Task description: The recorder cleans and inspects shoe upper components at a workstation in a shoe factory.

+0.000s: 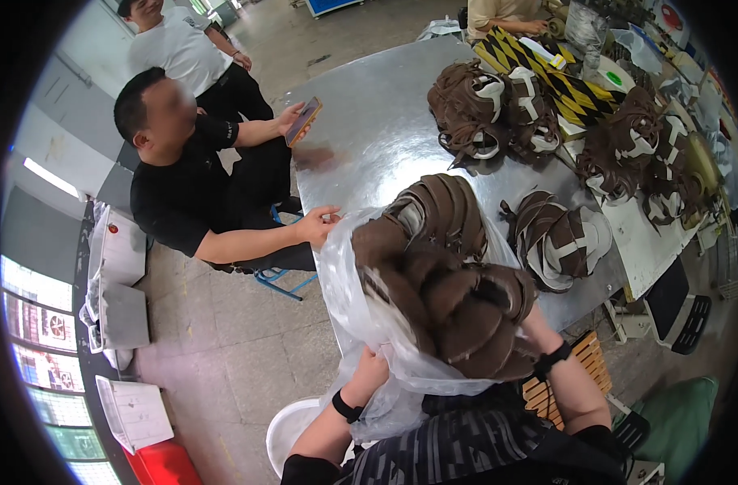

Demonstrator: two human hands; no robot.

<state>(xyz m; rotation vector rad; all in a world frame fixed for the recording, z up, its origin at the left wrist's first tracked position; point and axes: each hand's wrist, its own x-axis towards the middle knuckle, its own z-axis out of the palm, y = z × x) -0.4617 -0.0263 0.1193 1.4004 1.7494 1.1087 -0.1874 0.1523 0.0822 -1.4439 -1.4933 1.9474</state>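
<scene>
My left hand is closed on the gathered rim of a clear plastic bag. A bulky heap of brown shoe uppers, nested in curved stacks, sits in the bag's mouth and rises above it, at the near edge of the metal table. My right hand presses against the right side of the heap; its fingers are hidden behind the uppers. To the right of the bag lies another stack of brown and white uppers.
More bundled uppers lie at the table's far right, beside black-and-yellow striped material. A seated person holds a phone at the left edge, one hand near the bag. Another person stands behind. White bins line the left wall.
</scene>
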